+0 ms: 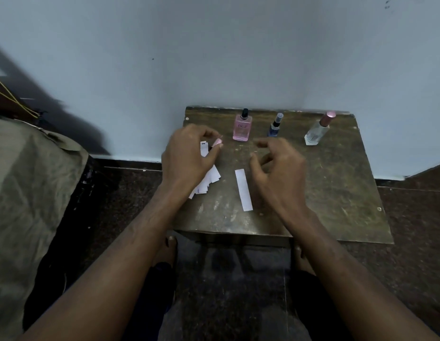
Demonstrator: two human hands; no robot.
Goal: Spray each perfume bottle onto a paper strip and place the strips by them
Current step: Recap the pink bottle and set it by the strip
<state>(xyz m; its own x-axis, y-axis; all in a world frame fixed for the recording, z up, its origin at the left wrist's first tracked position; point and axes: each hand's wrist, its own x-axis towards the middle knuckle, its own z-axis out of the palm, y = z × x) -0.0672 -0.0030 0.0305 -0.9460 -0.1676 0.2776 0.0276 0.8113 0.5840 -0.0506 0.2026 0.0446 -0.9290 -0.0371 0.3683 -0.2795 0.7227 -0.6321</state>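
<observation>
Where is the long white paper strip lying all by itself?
The single paper strip lies flat on the table, between the left hand and right hand, nearer than the pink bottle.

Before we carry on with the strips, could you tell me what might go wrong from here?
1. The left hand pinches a small pink cap over the strip pile; dropped, it could roll off the table.
2. The right hand hovers near the blue bottle; a careless reach might topple it.
3. The single strip lies loose and could be swept away.

Left hand (187,153) pinches a pink cap (217,143); right hand (278,166) hovers, holding nothing, beside a paper strip (243,189).
</observation>
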